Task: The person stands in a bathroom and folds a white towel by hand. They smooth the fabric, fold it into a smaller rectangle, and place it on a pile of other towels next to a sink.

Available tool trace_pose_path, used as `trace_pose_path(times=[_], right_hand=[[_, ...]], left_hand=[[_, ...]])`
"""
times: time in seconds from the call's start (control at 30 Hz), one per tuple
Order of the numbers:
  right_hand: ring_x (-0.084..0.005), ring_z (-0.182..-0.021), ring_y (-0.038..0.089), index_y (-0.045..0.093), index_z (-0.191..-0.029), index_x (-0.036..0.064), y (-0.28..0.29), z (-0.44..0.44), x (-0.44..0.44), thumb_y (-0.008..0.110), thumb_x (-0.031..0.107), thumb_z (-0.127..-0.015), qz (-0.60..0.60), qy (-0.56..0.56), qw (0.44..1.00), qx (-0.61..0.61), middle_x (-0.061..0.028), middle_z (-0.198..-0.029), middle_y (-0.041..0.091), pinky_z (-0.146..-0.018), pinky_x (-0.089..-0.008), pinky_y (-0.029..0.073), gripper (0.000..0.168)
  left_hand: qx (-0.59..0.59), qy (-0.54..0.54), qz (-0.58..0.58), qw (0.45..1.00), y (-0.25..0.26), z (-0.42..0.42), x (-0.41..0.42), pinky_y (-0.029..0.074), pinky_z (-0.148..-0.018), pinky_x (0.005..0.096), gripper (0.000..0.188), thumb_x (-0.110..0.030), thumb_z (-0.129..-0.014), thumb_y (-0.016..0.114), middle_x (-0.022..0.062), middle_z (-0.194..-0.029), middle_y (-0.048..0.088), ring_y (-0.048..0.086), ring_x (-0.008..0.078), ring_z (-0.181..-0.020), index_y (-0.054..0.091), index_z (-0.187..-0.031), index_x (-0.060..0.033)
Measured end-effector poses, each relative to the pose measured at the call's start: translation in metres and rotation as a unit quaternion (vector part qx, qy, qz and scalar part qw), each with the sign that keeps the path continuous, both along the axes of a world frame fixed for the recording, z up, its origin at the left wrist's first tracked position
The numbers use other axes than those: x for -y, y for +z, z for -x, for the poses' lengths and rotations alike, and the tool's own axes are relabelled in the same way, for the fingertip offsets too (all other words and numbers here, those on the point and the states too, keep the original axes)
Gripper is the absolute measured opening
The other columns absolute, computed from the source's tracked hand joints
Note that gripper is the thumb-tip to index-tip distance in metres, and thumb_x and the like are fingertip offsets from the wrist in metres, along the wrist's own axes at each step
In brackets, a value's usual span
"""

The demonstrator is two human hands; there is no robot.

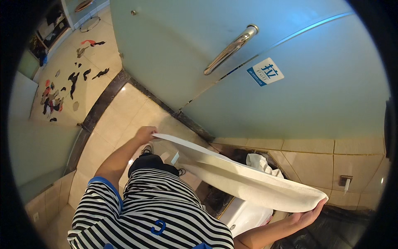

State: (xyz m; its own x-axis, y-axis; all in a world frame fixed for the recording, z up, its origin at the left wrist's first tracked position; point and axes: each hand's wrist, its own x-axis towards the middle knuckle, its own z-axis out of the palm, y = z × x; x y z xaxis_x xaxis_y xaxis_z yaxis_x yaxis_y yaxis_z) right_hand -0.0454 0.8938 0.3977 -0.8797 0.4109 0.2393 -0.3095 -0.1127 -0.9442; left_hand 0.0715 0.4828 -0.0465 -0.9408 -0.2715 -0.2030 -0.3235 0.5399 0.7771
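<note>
A white towel (pixel 245 180) is stretched lengthwise between my two hands, its upper edge taut and its body hanging below in a soft fold. My left hand (pixel 146 134) pinches one end in front of the frosted glass door. At the far right, my right hand (pixel 309 214) grips the opposite corner, fingers partly hidden by the cloth. Behind the towel, a crumpled white cloth (pixel 262 163) lies by the tiled wall. Part of a white basin (pixel 248 214) shows beneath the towel near my right forearm.
A frosted glass door (pixel 174 56) with a metal handle (pixel 231 49) and a pull sign (pixel 266 71) stands ahead. Scattered socks or small garments (pixel 53 101) lie on the floor beyond a dark threshold (pixel 102 99). Black plastic sheeting (pixel 326 230) is at lower right, below a wall fitting (pixel 346 183).
</note>
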Motion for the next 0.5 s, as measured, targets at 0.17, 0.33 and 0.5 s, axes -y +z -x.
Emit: trace_pose_path(times=[0.17, 0.33, 0.5], right_hand=[[-0.0206, -0.083, 0.056, 0.053, -0.094, -0.001, -0.025, 0.000, 0.026, 0.054, 0.031, -0.082, -0.037, 0.007, 0.996, 0.079, -0.0099, -0.090, 0.057, -0.071, -0.0331, 0.046, 0.033], [-0.0151, -0.076, 0.056, 0.054, -0.088, -0.002, -0.060, 0.013, 0.044, 0.055, 0.017, -0.082, -0.092, 0.091, 0.986, 0.106, -0.0079, -0.082, 0.058, -0.068, -0.0280, 0.045, 0.020], [-0.0155, -0.075, 0.057, 0.055, -0.089, -0.002, -0.098, 0.048, 0.042, 0.053, 0.016, -0.083, -0.058, 0.065, 0.989, 0.117, -0.0074, -0.084, 0.059, -0.066, -0.0269, 0.046, 0.019]], left_hand=[[0.032, 0.018, -0.001, 0.999, -0.007, -0.040, 0.033, 0.044, -0.063, 0.0343, 0.014, -0.018, -0.073, 0.059, 0.0151, -0.075, 0.057, 0.056, 0.0266, -0.071, 0.058, -0.083, -0.0072], [0.069, -0.066, -0.102, 0.990, -0.007, -0.033, 0.007, 0.042, -0.067, 0.0348, 0.026, -0.026, -0.080, 0.052, 0.0184, -0.080, 0.056, 0.053, 0.0277, -0.073, 0.055, -0.090, -0.0015], [0.117, -0.003, -0.394, 0.912, 0.094, 0.015, -0.031, 0.045, -0.065, 0.0335, 0.038, -0.036, -0.086, 0.043, 0.0127, -0.085, 0.060, 0.058, 0.0229, -0.074, 0.056, -0.094, -0.0014]])
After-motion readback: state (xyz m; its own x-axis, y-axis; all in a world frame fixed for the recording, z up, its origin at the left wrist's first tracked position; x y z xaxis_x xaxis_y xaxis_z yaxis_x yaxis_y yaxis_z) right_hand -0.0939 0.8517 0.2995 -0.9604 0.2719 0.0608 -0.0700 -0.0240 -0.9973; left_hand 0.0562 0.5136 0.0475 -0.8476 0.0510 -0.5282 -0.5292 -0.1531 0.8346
